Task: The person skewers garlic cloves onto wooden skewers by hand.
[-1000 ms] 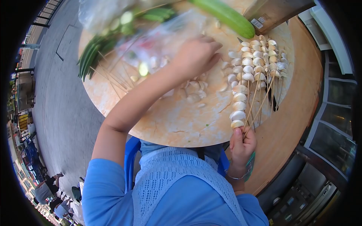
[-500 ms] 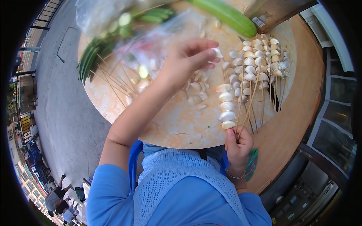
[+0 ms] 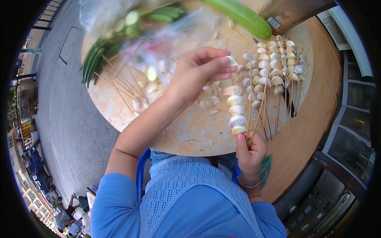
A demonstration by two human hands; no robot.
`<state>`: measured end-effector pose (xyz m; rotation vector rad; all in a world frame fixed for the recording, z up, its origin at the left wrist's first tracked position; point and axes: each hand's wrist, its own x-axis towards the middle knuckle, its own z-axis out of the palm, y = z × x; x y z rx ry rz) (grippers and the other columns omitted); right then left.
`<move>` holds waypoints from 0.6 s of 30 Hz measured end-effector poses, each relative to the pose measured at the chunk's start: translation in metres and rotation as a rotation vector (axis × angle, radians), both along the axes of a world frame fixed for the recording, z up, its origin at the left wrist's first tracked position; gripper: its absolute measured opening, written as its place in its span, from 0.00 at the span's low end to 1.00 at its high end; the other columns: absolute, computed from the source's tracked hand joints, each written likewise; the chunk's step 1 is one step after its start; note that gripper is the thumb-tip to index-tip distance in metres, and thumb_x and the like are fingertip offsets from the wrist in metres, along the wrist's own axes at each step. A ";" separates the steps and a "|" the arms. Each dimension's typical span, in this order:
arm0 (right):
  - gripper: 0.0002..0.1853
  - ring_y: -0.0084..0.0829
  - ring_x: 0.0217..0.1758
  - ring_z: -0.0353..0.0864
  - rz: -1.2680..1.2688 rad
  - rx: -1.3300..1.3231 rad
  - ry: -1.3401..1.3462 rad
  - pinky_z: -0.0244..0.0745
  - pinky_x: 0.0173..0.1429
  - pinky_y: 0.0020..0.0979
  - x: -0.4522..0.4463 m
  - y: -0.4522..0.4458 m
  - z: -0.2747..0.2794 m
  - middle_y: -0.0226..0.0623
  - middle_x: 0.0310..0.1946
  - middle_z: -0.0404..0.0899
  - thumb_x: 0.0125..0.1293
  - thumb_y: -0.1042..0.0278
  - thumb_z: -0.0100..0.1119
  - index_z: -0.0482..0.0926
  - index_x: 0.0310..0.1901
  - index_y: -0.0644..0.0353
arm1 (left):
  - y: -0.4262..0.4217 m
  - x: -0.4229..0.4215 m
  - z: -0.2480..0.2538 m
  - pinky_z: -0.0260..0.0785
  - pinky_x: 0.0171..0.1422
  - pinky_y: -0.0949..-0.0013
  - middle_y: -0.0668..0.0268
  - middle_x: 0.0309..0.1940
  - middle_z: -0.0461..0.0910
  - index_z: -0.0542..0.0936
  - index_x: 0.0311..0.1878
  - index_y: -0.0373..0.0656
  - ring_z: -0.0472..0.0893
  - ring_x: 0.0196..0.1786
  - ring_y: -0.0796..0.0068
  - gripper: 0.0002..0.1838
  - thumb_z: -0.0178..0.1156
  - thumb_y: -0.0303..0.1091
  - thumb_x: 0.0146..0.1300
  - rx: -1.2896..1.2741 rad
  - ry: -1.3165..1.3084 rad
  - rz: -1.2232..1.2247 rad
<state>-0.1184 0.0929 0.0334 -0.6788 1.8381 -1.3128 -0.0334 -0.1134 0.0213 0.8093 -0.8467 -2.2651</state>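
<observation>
My left hand pinches a garlic clove between thumb and fingertips, at the top of an upright skewer. Several cloves are threaded below it in a garlic stack, with a stretch of bare stick between. Closed round the lower end of that skewer, my right hand also holds several thin sticks that fan upward. Rows of garlic skewers lie just beyond, on the right of the round table. Loose cloves are scattered under and beside my left hand.
A long green gourd lies at the far edge beside a cardboard box. Cut green vegetables, bare sticks and clear plastic bags are at the left. A dark blade or handle shows beneath the skewers.
My left hand has come from the loose cloves with one clove and moved down to the skewer tip. The skewer in my right hand has shifted left, away from the laid rows.
</observation>
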 end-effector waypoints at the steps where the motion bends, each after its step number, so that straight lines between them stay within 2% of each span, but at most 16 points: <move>1: 0.10 0.10 0.17 0.54 0.007 -0.001 0.007 0.50 0.19 0.17 0.000 0.001 0.000 0.20 0.12 0.61 0.60 0.73 0.56 0.70 0.23 0.64 | 0.001 0.001 0.000 0.76 0.43 0.75 0.60 0.35 0.79 0.75 0.44 0.33 0.81 0.41 0.69 0.10 0.56 0.24 0.59 -0.032 -0.020 -0.004; 9: 0.11 0.11 0.17 0.53 0.014 0.019 0.001 0.50 0.19 0.18 0.002 0.002 -0.001 0.21 0.12 0.60 0.60 0.73 0.56 0.69 0.22 0.63 | 0.011 0.002 0.000 0.75 0.42 0.74 0.60 0.35 0.79 0.76 0.44 0.34 0.81 0.39 0.69 0.10 0.57 0.25 0.59 -0.088 -0.079 0.010; 12: 0.10 0.11 0.17 0.53 0.043 -0.003 0.021 0.50 0.19 0.18 0.002 0.002 -0.006 0.21 0.12 0.61 0.59 0.73 0.56 0.69 0.23 0.64 | 0.010 0.002 0.002 0.75 0.42 0.74 0.60 0.36 0.79 0.76 0.44 0.34 0.81 0.40 0.69 0.11 0.56 0.30 0.61 -0.141 -0.080 -0.009; 14: 0.09 0.11 0.17 0.54 0.065 -0.047 0.058 0.51 0.19 0.18 0.002 0.004 -0.007 0.21 0.12 0.61 0.59 0.73 0.57 0.70 0.24 0.64 | 0.008 0.001 0.006 0.75 0.41 0.73 0.61 0.36 0.79 0.76 0.44 0.34 0.80 0.42 0.70 0.15 0.53 0.37 0.63 -0.094 -0.069 -0.066; 18: 0.09 0.11 0.17 0.54 0.078 -0.037 0.075 0.51 0.19 0.18 0.001 0.004 -0.010 0.22 0.12 0.61 0.59 0.72 0.57 0.71 0.24 0.64 | 0.008 0.000 -0.002 0.74 0.40 0.73 0.61 0.35 0.79 0.76 0.44 0.35 0.80 0.43 0.72 0.17 0.51 0.42 0.64 -0.065 -0.095 -0.171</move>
